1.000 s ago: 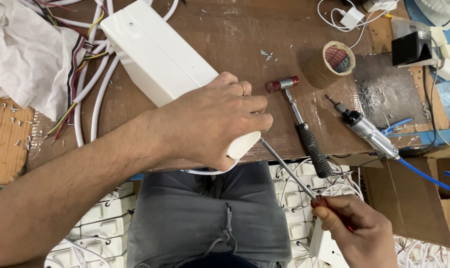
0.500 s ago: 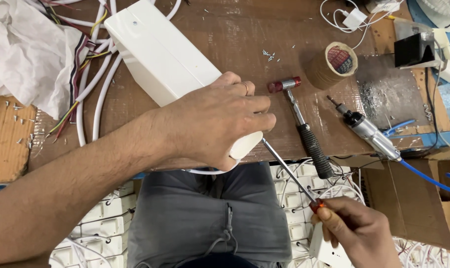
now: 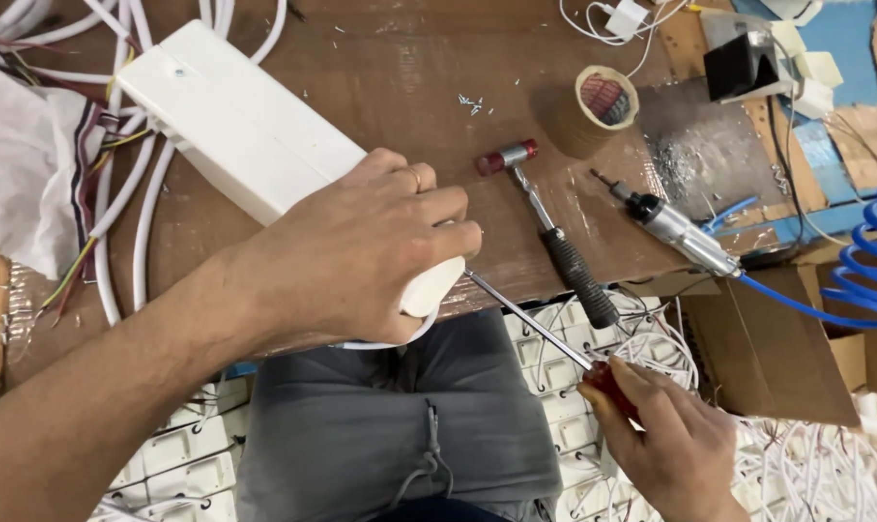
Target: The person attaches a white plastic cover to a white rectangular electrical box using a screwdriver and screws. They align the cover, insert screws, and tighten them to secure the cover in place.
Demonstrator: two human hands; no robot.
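Observation:
A long white plastic box (image 3: 235, 130) lies slanted on the brown worktable (image 3: 390, 77). My left hand (image 3: 361, 251) rests over its near end and grips it at the table's front edge. My right hand (image 3: 665, 445) is lower right, below the table edge, closed on the red handle of a screwdriver (image 3: 530, 324). The metal shaft runs up-left, and its tip meets the box end just under my left fingers.
A small hammer (image 3: 549, 227) with a black grip lies right of the box. An air tool (image 3: 675, 232) with a blue coiled hose (image 3: 863, 280), a tape roll (image 3: 603, 101) and white cables (image 3: 119, 213) sit around. White switch plates (image 3: 182, 454) lie on the floor by my knees.
My right hand has shifted slightly right and lower with the screwdriver, whose tip stays at the box end. My left hand keeps its grip on the box.

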